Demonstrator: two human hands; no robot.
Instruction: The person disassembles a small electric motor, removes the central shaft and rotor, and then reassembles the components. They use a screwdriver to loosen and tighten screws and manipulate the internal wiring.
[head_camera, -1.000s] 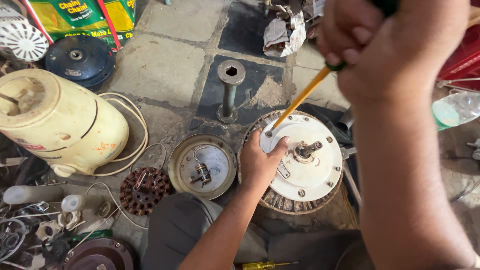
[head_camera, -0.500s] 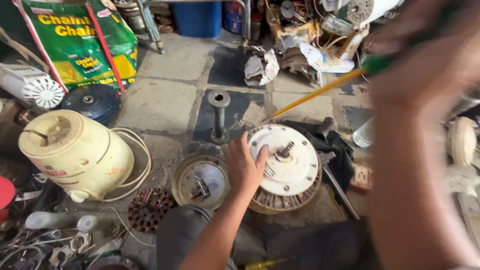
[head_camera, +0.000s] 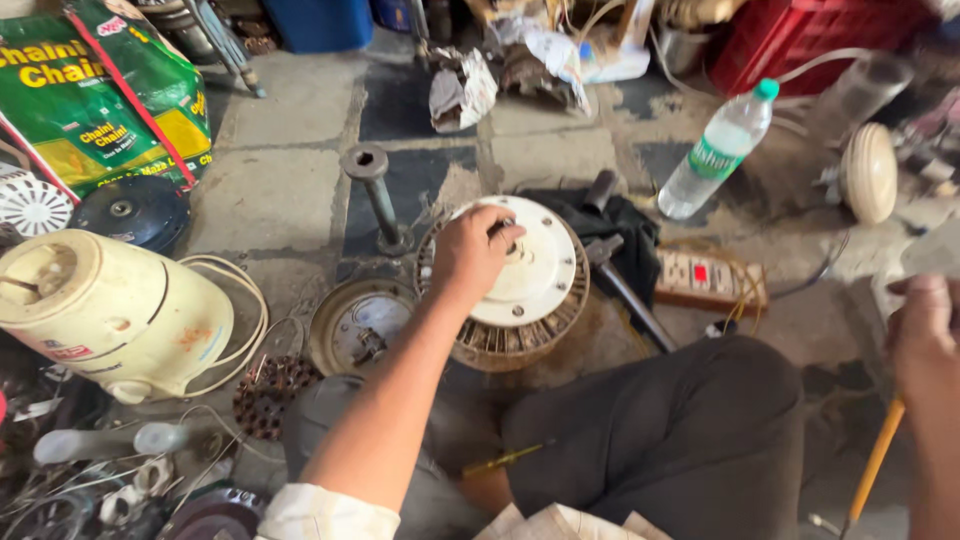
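**Ceiling fan motor held at its hub on the workshop floor**

At far left, a green printed sack (head_camera: 100, 95) is seen propped upright, with a white grille (head_camera: 30, 205) and a dark round cover (head_camera: 130, 212) below it. A cream appliance body (head_camera: 110, 310) is lying on its side, with a white cord (head_camera: 245, 310) looped beside it. Near its lower right, a wound stator core (head_camera: 270, 395) is resting on the floor, and a shallow metal end cover (head_camera: 360, 325) is placed just beside the motor.

A grey metal rod with a flanged top (head_camera: 375, 195) is standing upright behind that cover.

At centre, the ceiling fan motor (head_camera: 525, 300) is lying flat on the stone floor in front of the person's knees, white face up. The left hand (head_camera: 470, 252) is laid on its top, the fingers (head_camera: 505, 232) curled together around the central shaft.

To the right, a hammer (head_camera: 620, 280) is lying on a dark cloth (head_camera: 625, 225), touching the motor's edge. A power strip (head_camera: 710, 280) and a plastic water bottle (head_camera: 720, 150) are set further right.

At the far right edge, the right hand (head_camera: 925, 335) is partly out of frame and blurred; it is closed on a yellow-shafted screwdriver (head_camera: 875, 465), which points downward, well apart from the motor.
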